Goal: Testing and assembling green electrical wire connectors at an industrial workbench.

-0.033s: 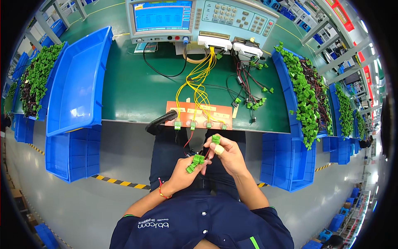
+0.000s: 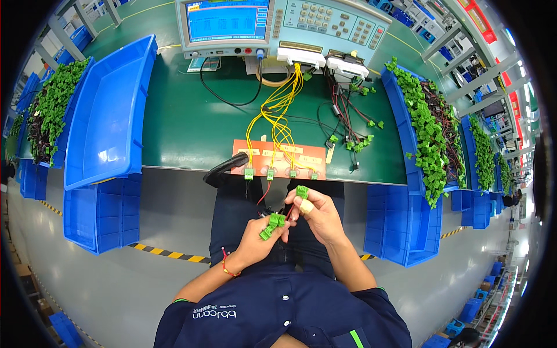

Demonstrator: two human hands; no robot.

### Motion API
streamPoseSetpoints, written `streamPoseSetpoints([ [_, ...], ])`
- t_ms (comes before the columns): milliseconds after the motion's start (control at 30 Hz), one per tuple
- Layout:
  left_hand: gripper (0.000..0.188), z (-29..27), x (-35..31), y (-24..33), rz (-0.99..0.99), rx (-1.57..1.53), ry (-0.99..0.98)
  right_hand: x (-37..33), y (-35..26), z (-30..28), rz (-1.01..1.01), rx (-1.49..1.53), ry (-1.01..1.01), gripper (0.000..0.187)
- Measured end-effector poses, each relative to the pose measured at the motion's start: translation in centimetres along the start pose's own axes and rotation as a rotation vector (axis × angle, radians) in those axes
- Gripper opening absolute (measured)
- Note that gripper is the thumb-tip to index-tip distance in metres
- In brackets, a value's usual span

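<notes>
Over my lap, my left hand is closed around a small bunch of green terminal connectors with dark wires. Just beside it, my right hand pinches one green terminal connector between thumb and fingers, its end pointing up. A pale cover wraps one right-hand fingertip. Red and black wire shows between the hands. Beyond them, an orange board at the table's near edge carries several green sockets fed by yellow wires. A red wire hangs from one socket toward my left hand.
A tester with a screen stands at the back of the green table. Blue bins of wired green connectors are at right and far left. A blue tray stands left. A black handle juts over the near edge.
Almost nothing differs; both hands keep their grips, and the right hand's connector has shifted very slightly upward.
</notes>
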State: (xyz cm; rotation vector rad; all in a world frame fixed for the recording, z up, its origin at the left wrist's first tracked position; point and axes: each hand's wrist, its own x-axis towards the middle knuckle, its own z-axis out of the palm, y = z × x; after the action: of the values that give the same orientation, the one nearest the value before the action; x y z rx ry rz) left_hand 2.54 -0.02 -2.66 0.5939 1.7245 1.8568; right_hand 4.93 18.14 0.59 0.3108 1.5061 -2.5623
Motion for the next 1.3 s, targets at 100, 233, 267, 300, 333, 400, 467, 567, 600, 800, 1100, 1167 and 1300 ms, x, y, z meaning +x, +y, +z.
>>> streamPoseSetpoints([
  [100, 0.017, 0.0, 0.1, 0.5, -0.072, -0.119, 0.094, 0.7, 0.4, 0.5, -0.002, 0.102, 0.076, 0.018],
  [233, 0.019, -0.1, 0.3, 0.7, -0.148, -0.193, 0.196, 1.5, 1.1, 0.3, 0.016, 0.149, 0.118, 0.028],
  [267, 0.019, -0.1, 0.3, 0.6, -0.175, -0.183, 0.199, 1.7, 1.3, 0.2, 0.019, 0.136, 0.127, 0.031],
  [300, 0.019, -0.1, 0.3, 0.5, -0.188, -0.199, 0.208, 1.7, 1.5, 0.1, 0.022, 0.148, 0.132, 0.032],
  [333, 0.019, -0.1, 0.4, 0.3, -0.189, -0.241, 0.183, 1.7, 1.7, 0.0, 0.029, 0.167, 0.140, 0.033],
  [400, 0.019, 0.0, 0.4, 0.1, -0.195, -0.282, 0.163, 1.8, 1.9, 0.0, 0.027, 0.127, 0.153, 0.032],
  [467, 0.019, 0.3, 0.2, 0.0, -0.190, -0.277, 0.162, 2.0, 2.0, 0.1, 0.018, 0.099, 0.157, 0.030],
  [567, 0.018, 0.6, 0.1, -0.2, -0.174, -0.279, 0.172, 2.1, 2.2, 0.3, 0.000, 0.050, 0.185, 0.028],
  [600, 0.018, 0.7, 0.1, -0.2, -0.176, -0.264, 0.173, 2.1, 2.2, 0.3, 0.002, 0.055, 0.181, 0.028],
  [800, 0.015, 0.8, -0.4, -0.5, -0.222, -0.145, 0.140, 2.3, 1.9, 0.0, 0.028, 0.023, 0.099, 0.028],
  [1100, 0.016, 1.5, 0.1, -0.9, -0.066, -0.063, 0.155, 2.5, 1.0, -0.4, 0.022, 0.074, 0.065, 0.028],
  [1167, 0.016, 1.5, 0.0, -0.8, -0.061, -0.037, 0.137, 2.5, 0.9, -0.8, 0.019, -0.055, 0.044, 0.029],
  [1300, 0.016, 1.6, 0.3, -0.8, -0.036, -0.026, 0.119, 2.4, 0.9, -1.1, 0.039, -0.087, 0.022, 0.028],
])
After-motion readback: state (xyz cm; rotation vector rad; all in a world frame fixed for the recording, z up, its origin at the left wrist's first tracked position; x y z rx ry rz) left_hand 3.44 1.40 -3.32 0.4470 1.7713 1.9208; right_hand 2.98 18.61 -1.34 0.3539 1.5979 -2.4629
